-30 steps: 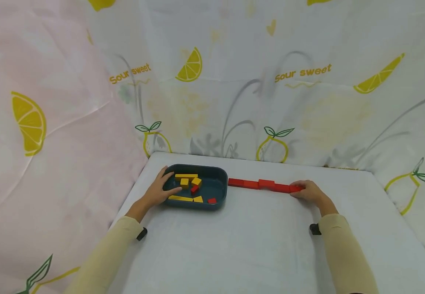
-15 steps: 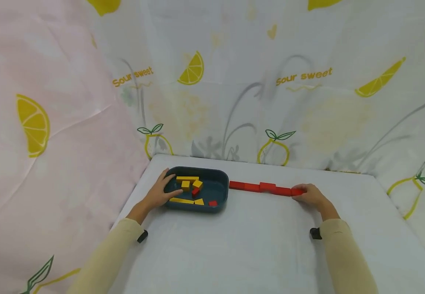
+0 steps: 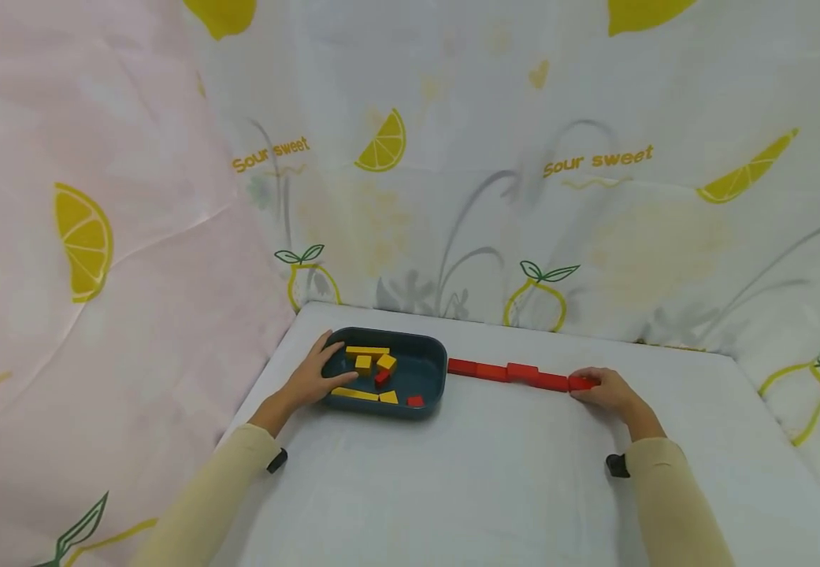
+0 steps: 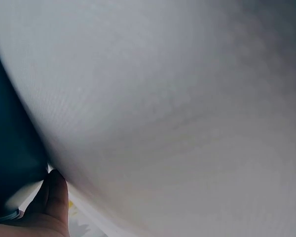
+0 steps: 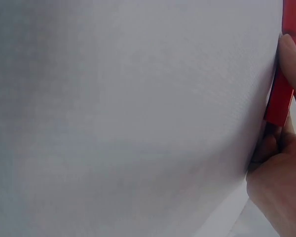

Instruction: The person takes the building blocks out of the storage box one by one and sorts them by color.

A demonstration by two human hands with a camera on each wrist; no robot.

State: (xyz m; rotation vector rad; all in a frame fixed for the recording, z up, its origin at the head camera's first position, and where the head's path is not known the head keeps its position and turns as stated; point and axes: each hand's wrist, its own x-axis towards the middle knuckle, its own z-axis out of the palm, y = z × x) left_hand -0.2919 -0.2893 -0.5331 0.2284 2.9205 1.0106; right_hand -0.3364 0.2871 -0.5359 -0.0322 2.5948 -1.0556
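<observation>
My left hand [image 3: 308,381] grips the left end of a dark teal rectangular dish [image 3: 427,378], its thumb and a finger reaching over the rim. In the left wrist view, fingers [image 4: 56,200] of that hand show against the dish's outer wall [image 4: 12,123]. My right hand [image 3: 610,391] pinches a small red block [image 3: 580,383] at the right end of a row of red blocks [image 3: 491,372]. The row runs rightward from the dish, and one block in it sits higher than its neighbours. In the right wrist view the pinched block [image 5: 281,101] lies along the row, thumb on its side.
Inside the dish lie yellow cubes [image 3: 363,364], yellow bars [image 3: 367,351], a yellow wedge [image 3: 389,397] and red pieces [image 3: 415,401]. White cloth [image 3: 466,488] covers the table. A lemon-print curtain [image 3: 480,197] hangs behind and to the left.
The head view has shifted slightly, so everything sits a little lower and further right. Both hands keep their places at the dish and the row's end.
</observation>
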